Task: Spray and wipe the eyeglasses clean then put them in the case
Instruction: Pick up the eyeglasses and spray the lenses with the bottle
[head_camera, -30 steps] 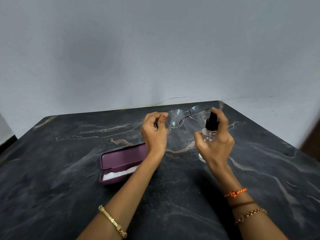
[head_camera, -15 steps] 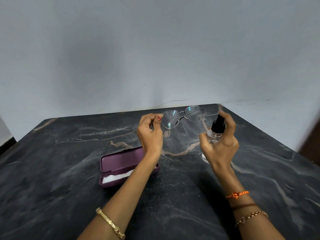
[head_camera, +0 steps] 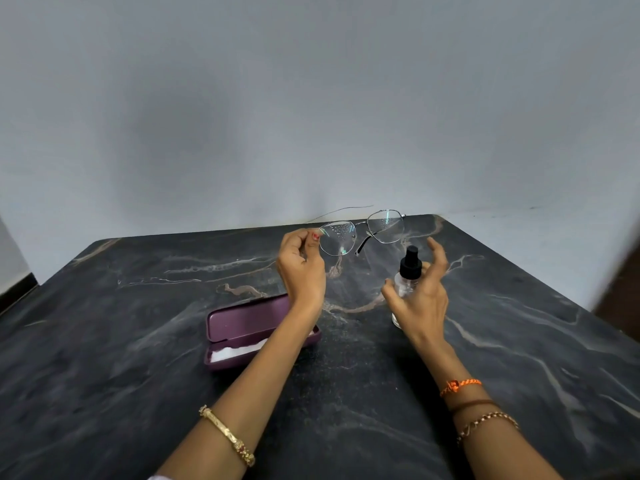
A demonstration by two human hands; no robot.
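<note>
Glasses (head_camera: 360,232) hang above the table's (head_camera: 121,341) twelve o'clock edge, lenses beaded, left hand (head_camera: 300,268) pinching one corner to keep glass untouched; right hand (head_camera: 420,292) loosening around the bottle (head_camera: 407,278), fingers spread, probably setting it down; case (head_camera: 242,327) open at nine o'clock.

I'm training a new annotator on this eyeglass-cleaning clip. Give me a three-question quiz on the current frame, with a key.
1. True or false: droplets show on both lenses of the eyeglasses.
2. Which hand holds the eyeglasses, and by which part?
3. The case is: A) shut, B) open with something white inside, C) open and bare.

Key:
1. True.
2. The left hand pinches the frame's left edge; the right hand is at the spray bottle, fingers loosened, bottle low near the table.
3. B.
</note>
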